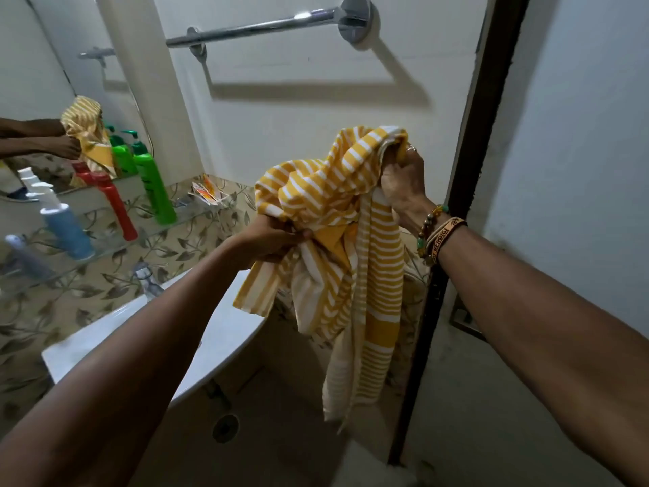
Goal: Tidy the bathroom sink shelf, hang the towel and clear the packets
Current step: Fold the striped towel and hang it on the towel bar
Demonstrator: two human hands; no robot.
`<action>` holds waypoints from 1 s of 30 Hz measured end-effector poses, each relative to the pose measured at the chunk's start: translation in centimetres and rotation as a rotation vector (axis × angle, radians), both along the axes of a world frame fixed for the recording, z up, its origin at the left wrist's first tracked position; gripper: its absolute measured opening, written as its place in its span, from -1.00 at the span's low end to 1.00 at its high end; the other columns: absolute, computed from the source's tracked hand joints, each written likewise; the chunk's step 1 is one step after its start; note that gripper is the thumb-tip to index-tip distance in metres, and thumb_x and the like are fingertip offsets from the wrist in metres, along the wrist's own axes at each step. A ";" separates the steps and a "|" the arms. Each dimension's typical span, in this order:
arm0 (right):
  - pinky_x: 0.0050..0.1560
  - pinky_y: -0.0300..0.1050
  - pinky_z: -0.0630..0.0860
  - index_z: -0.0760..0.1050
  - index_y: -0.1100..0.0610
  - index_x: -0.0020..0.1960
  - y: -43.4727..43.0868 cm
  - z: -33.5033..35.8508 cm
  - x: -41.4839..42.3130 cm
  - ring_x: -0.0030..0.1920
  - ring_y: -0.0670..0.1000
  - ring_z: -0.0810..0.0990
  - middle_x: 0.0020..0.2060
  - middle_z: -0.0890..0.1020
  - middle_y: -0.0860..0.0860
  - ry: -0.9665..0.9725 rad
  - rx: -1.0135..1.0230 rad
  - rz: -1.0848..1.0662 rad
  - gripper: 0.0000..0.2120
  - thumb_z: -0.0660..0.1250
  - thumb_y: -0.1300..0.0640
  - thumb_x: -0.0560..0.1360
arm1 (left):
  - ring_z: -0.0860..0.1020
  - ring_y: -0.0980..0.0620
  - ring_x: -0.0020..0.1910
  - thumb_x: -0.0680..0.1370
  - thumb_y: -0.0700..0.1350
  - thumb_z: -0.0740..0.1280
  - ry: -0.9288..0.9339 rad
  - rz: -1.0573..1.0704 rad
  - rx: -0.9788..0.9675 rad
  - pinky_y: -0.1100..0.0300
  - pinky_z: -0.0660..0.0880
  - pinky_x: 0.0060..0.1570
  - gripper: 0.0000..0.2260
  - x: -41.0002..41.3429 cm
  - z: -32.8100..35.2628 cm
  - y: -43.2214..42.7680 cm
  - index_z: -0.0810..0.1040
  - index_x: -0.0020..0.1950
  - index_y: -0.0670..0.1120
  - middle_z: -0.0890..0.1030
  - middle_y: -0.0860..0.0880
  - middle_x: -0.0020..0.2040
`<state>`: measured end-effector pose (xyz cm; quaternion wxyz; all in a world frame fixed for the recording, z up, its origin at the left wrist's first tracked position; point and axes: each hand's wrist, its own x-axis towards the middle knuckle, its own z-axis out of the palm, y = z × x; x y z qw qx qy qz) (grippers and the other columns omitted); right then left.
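Note:
A yellow towel with white stripes (351, 240) hangs bunched in front of me, held in both hands. My left hand (270, 240) grips its lower left folds. My right hand (404, 184) grips the top of the towel, higher and to the right. The loose end of the towel drops below the sink's height. A chrome towel bar (253, 29) is fixed to the white wall above the towel, bare. Orange and white packets (207, 193) lie at the right end of the glass shelf (189, 219).
On the glass shelf stand a green pump bottle (154, 184), a red bottle (116, 209), a blue bottle (66, 230) and a grey one at the far left. A white sink (224, 332) with a tap (147, 279) sits below. A mirror is at left, a dark door frame (467, 170) at right.

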<state>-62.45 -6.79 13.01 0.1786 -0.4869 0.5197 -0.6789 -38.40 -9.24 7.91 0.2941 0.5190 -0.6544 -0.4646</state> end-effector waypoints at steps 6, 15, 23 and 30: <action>-0.28 -0.12 0.42 0.38 0.07 -0.27 0.6 0.8 1.4 -0.26 -0.05 0.46 -0.31 0.50 0.00 -0.133 0.026 -0.016 -0.59 0.11 -0.12 0.66 | 0.67 -0.05 -0.14 0.42 -0.05 0.58 -0.264 -0.041 0.013 0.11 0.65 -0.21 -0.69 1.3 -0.1 -0.7 0.58 0.08 -0.05 0.67 -0.08 -0.05; -0.25 -0.06 0.35 0.31 0.01 -0.44 1.0 2.1 2.7 -0.35 -0.04 0.38 -0.47 0.42 -0.08 -0.162 0.126 -0.126 -0.53 0.25 -0.22 0.53 | 0.63 -0.03 -0.23 0.63 -0.19 0.30 0.181 0.080 0.070 0.09 0.62 -0.14 -0.89 0.0 1.2 0.0 0.60 0.02 -0.19 0.66 -0.15 -0.07; -0.35 -0.17 0.37 0.41 0.03 -0.29 1.1 2.2 3.4 -0.36 -0.09 0.47 -0.37 0.52 -0.08 0.011 0.145 -0.192 -0.69 0.29 -0.16 0.50 | 0.56 0.03 -0.33 0.66 0.13 0.21 0.583 0.260 -0.171 0.09 0.56 -0.23 -0.62 -3.3 2.9 0.9 0.52 0.05 -0.20 0.59 -0.07 -0.24; -0.34 -0.15 0.43 0.45 0.02 -0.29 1.2 2.1 3.6 -0.36 -0.08 0.49 -0.38 0.55 -0.09 0.082 0.167 -0.181 -0.69 0.31 -0.19 0.46 | 0.54 0.14 -0.30 0.22 0.27 0.61 0.149 0.037 -0.588 0.18 0.55 -0.31 -0.49 -4.1 2.1 2.2 0.56 -0.07 -0.04 0.61 0.03 -0.24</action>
